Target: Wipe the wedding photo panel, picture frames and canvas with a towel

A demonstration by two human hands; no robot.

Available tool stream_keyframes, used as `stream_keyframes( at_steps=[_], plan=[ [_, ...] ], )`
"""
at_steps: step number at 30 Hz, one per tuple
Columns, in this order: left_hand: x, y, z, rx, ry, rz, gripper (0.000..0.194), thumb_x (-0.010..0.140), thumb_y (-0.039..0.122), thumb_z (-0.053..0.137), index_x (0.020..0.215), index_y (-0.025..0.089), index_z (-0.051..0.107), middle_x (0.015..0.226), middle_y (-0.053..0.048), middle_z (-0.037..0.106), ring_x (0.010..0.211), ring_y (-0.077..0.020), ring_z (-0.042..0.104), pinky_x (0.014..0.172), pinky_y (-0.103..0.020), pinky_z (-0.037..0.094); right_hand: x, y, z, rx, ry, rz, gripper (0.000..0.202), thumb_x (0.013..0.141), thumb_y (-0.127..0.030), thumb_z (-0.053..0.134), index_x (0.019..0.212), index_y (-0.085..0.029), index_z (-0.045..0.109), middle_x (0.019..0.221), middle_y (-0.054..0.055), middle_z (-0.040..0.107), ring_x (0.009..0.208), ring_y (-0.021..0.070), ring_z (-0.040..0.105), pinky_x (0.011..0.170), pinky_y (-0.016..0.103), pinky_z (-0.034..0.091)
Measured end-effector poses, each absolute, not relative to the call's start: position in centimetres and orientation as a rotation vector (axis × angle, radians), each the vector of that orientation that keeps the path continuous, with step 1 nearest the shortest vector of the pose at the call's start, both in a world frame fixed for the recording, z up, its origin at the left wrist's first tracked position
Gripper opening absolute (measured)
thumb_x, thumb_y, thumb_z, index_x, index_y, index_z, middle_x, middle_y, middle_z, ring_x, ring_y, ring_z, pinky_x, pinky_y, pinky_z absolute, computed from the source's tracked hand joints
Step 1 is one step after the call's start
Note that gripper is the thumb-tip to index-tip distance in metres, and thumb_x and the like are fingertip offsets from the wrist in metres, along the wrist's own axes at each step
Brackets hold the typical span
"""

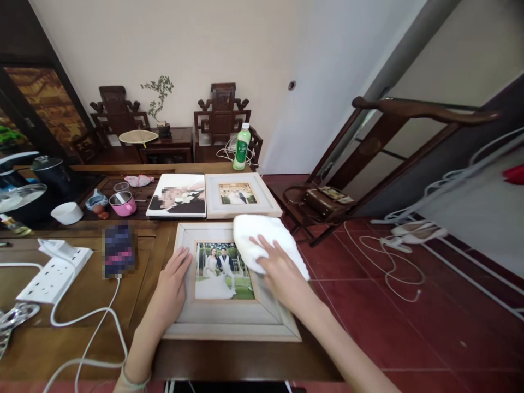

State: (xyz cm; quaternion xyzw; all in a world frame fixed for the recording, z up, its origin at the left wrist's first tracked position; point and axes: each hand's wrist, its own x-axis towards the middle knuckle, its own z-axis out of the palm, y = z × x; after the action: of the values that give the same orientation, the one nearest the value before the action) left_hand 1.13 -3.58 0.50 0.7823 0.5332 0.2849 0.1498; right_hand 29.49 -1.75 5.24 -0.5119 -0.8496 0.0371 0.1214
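Observation:
A pale wooden picture frame (229,331) with a photo (223,273) of a couple in it lies flat near the table's front edge. My left hand (172,284) rests on its left side, fingers stretched out and holding nothing. On the upper right corner lies a folded white cloth (249,232). My right hand (280,267) presses flat on this cloth with its fingers spread. The cloth covers that corner and hangs past the frame's right edge.
Behind are a photo book (178,196), a smaller frame (266,199) and a green bottle (242,147). A power strip (55,273), phone (118,250), cables and a pink cup (123,203) stand left. A wooden chair (368,142) is right.

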Motion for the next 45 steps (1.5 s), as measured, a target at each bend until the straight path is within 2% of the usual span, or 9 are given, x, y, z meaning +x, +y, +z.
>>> stream_keyframes(
  at_steps=[6,12,19,22,26,29,33,38,45],
  plan=[
    [1.2,-3.8,0.4,2.252,1.521,0.876,0.057,0.086,0.003,0.031,0.139,0.018,0.045,0.148,-0.012,0.042,0.142,-0.0232,0.029,0.115,-0.052,0.026,28.6,-2.2,5.0,-1.456,-2.61,0.051,0.042,0.062,0.008,0.046,0.089,-0.012,0.072,0.142,0.018,0.046,0.137,0.0352,0.031,0.112,0.059,0.023],
    [1.1,-3.6,-0.1,2.232,1.52,0.934,0.055,0.087,0.005,0.033,0.138,0.02,0.047,0.145,-0.011,0.046,0.141,-0.0224,0.031,0.115,-0.052,0.027,29.5,-10.0,4.9,-1.321,-2.654,0.275,0.046,0.062,0.008,0.04,0.079,-0.018,0.073,0.139,0.011,0.05,0.136,0.0304,0.035,0.112,0.057,0.026],
    [0.9,-3.6,0.0,2.234,1.5,0.947,0.055,0.084,0.005,0.035,0.135,0.02,0.051,0.144,-0.01,0.048,0.141,-0.0226,0.032,0.115,-0.052,0.028,29.8,-12.8,5.6,-1.305,-2.603,0.388,0.051,0.055,0.008,0.035,0.08,-0.018,0.071,0.143,0.007,0.046,0.14,0.0226,0.027,0.115,0.051,0.024],
    [0.9,-3.6,0.2,2.25,1.489,0.925,0.053,0.085,0.006,0.035,0.133,0.017,0.052,0.144,-0.012,0.048,0.141,-0.0226,0.032,0.115,-0.051,0.028,29.7,-10.0,5.7,-1.398,-2.562,0.278,0.052,0.056,0.009,0.036,0.087,-0.014,0.071,0.144,0.011,0.045,0.14,0.0247,0.026,0.116,0.05,0.021],
    [0.9,-3.5,0.2,2.265,1.505,0.917,0.051,0.085,0.007,0.034,0.132,0.015,0.053,0.144,-0.013,0.047,0.141,-0.0228,0.032,0.115,-0.05,0.027,28.9,-4.5,5.7,-1.501,-2.483,0.1,0.046,0.066,0.007,0.041,0.1,-0.008,0.068,0.144,0.017,0.044,0.14,0.0291,0.029,0.115,0.05,0.022],
    [0.9,-3.4,0.0,2.264,1.509,0.935,0.052,0.085,0.007,0.035,0.133,0.017,0.053,0.144,-0.011,0.048,0.141,-0.0218,0.033,0.116,-0.049,0.027,28.0,-2.3,5.7,-1.555,-2.506,0.049,0.047,0.069,0.005,0.044,0.108,-0.007,0.067,0.145,0.018,0.042,0.14,0.0324,0.027,0.113,0.055,0.021],
    [0.9,-3.4,-0.1,2.256,1.514,0.945,0.053,0.084,0.006,0.035,0.132,0.017,0.054,0.143,-0.01,0.049,0.14,-0.0213,0.034,0.116,-0.047,0.028,27.3,-4.7,6.0,-1.53,-2.647,0.108,0.048,0.065,0.007,0.044,0.103,-0.009,0.07,0.146,0.019,0.041,0.139,0.0362,0.027,0.112,0.06,0.016],
    [1.0,-3.4,0.0,2.262,1.518,0.922,0.053,0.083,0.005,0.034,0.132,0.015,0.053,0.143,-0.012,0.048,0.141,-0.0222,0.032,0.116,-0.049,0.028,27.8,-10.2,6.9,-1.469,-2.73,0.318,0.05,0.061,0.009,0.041,0.093,-0.012,0.074,0.143,0.016,0.045,0.139,0.035,0.027,0.113,0.059,0.018],
    [1.1,-3.5,0.3,2.251,1.528,0.932,0.052,0.084,0.006,0.035,0.132,0.016,0.054,0.143,-0.01,0.049,0.14,-0.0216,0.034,0.116,-0.048,0.028,24.9,-11.5,7.0,-1.36,-2.685,0.464,0.052,0.065,0.006,0.041,0.101,-0.015,0.073,0.148,0.012,0.039,0.142,0.0334,0.018,0.115,0.059,0.011]
  ],
)
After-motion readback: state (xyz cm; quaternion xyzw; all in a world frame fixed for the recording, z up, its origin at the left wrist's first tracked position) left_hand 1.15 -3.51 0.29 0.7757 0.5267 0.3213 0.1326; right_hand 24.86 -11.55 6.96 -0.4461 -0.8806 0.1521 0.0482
